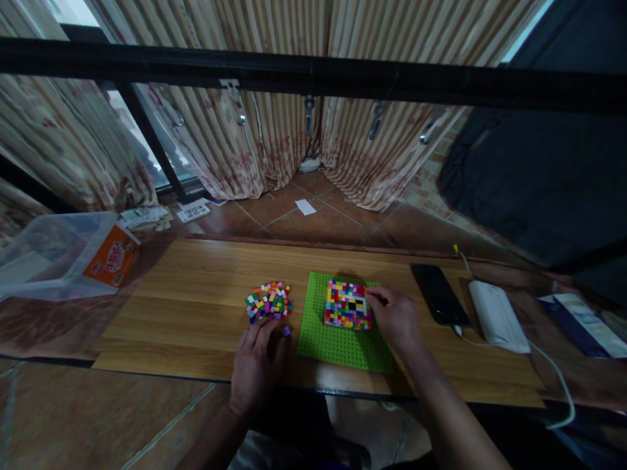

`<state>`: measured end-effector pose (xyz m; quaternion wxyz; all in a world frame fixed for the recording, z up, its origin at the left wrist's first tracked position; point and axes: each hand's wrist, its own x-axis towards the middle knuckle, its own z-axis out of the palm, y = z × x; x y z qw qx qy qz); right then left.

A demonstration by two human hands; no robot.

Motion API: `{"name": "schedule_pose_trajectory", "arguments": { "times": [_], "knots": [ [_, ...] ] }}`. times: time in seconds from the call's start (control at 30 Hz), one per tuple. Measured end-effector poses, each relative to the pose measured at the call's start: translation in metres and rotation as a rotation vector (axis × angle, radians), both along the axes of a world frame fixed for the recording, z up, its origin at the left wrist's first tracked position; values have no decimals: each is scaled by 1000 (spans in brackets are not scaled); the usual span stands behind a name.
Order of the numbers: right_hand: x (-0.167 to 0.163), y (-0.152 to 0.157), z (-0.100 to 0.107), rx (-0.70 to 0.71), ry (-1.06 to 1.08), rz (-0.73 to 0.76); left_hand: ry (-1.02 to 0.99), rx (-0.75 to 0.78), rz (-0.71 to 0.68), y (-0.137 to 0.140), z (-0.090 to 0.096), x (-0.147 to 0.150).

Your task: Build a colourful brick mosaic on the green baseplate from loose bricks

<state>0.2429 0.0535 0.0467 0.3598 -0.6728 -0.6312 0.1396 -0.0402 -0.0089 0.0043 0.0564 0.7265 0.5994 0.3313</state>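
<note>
The right hand (398,318) is bringing thumb and fingertips together in a narrow pinch at the far right corner of the multicoloured brick panel (337,314); whether a brick is sitting between them, one cannot tell. The left hand (255,359) is resting with its fingers curled at the near edge of the loose brick pile (269,300); its grip is also not showing clearly. A purple brick (287,331) is lying just beside its fingertips, apart from the pile.

The panel is sitting on the green baseplate (326,352), toward its far side. The baseplate is lying on the wooden surface (196,294), to the right of the pile. Farther right, a black phone (438,294) and a white power bank (498,316) are lying beside the work.

For sound placement, the fingertips should be gripping each brick by its sides, aligning it squarely with its neighbours and pressing straight down. The wrist should be staying clear of neighbouring rows, and the baseplate should be lying flat during pressing.
</note>
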Motion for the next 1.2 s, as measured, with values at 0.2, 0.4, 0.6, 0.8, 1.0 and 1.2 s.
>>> {"name": "schedule_pose_trajectory", "arguments": {
  "times": [0.2,0.4,0.6,0.8,1.0,1.2],
  "knots": [
    [1,4,-3,-45,99,-33,15,-11,6,-1,-1,0],
    [2,2,-6,-31,206,-78,22,-13,7,-1,2,1],
    [5,-1,-13,54,346,-196,29,-17,4,-1,2,2],
    [0,6,-21,-25,509,-241,34,8,14,-2,1,1],
    [-4,11,-25,-54,542,-212,39,10,13,-2,1,2],
    [-4,11,-26,-51,479,-191,30,4,9,-2,2,2]
  ]
}}
